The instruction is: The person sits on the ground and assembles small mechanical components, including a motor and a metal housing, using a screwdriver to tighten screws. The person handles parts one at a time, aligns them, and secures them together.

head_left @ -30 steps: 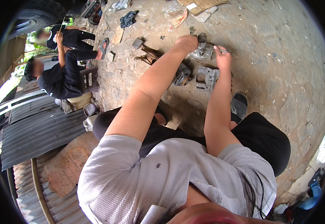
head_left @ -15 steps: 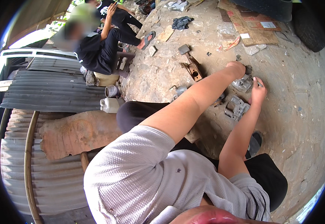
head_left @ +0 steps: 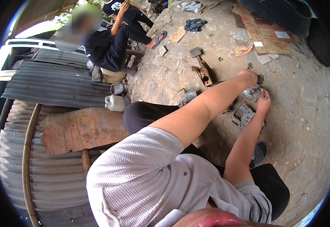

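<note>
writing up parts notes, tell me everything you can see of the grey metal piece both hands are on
The grey metal part is a dull, cast-looking block with lugs and recesses, dusty and worn. It sits low on the bare concrete ground, just beyond a second, similar grey casting that lies flat nearer the person. The left hand covers its far top edge and the right hand touches its near right side, so much of it is hidden. Its exact pose and any finer detail cannot be told.
</note>
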Available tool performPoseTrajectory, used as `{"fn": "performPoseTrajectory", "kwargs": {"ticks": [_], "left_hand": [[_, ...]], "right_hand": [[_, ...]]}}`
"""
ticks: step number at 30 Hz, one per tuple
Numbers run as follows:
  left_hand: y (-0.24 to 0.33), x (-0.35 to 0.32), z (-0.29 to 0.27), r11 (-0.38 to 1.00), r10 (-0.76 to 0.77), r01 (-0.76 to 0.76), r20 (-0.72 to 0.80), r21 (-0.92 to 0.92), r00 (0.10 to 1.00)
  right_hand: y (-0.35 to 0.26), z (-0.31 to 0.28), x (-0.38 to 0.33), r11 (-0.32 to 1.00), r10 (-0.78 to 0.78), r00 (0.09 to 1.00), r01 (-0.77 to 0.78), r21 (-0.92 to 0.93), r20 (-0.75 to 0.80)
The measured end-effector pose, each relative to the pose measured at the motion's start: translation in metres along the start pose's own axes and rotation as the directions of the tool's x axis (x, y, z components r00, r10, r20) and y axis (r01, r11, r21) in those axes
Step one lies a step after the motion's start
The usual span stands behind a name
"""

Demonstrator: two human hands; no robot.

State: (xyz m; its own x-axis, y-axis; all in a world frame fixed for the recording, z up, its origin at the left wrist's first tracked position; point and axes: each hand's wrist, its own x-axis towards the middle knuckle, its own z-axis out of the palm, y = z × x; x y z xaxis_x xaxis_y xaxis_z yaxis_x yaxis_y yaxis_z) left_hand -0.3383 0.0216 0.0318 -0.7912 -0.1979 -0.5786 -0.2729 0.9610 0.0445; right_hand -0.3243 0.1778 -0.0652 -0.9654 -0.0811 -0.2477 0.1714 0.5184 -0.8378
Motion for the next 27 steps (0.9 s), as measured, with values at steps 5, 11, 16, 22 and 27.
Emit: {"fn": "performPoseTrajectory", "kwargs": {"ticks": [5, 11, 16, 22, 27], "left_hand": [[0.001, 0.001, -0.001, 1.000, 0.006, -0.006, -0.009, 0.000, 1.000], [-0.001, 0.003, 0.006, 1.000, -0.013, 0.013, -0.012, -0.002, 1.000], [-0.010, 0.011, 0.022, 0.999, 0.040, -0.039, -0.041, 0.031, 0.998], [0.000, -0.008, 0.019, 1.000, 0.021, -0.021, -0.038, -0.003, 0.999], [-0.001, -0.017, 0.020, 1.000, 0.028, -0.029, -0.062, -0.004, 0.998]], "right_hand": [[-0.009, -0.012, 0.002, 0.999, 0.020, 0.999, -0.019, -0.032, 0.037], [0.030, -0.037, 0.036, 0.953, 0.025, 0.995, -0.055, 0.298, 0.101], [0.016, -0.071, 0.025, 0.918, 0.029, 0.999, -0.010, 0.397, -0.042], [0.012, -0.064, 0.019, 0.880, 0.131, 0.991, -0.098, 0.465, -0.039], [0.031, -0.037, 0.023, 0.972, 0.018, 1.000, -0.019, 0.233, 0.005]]}}
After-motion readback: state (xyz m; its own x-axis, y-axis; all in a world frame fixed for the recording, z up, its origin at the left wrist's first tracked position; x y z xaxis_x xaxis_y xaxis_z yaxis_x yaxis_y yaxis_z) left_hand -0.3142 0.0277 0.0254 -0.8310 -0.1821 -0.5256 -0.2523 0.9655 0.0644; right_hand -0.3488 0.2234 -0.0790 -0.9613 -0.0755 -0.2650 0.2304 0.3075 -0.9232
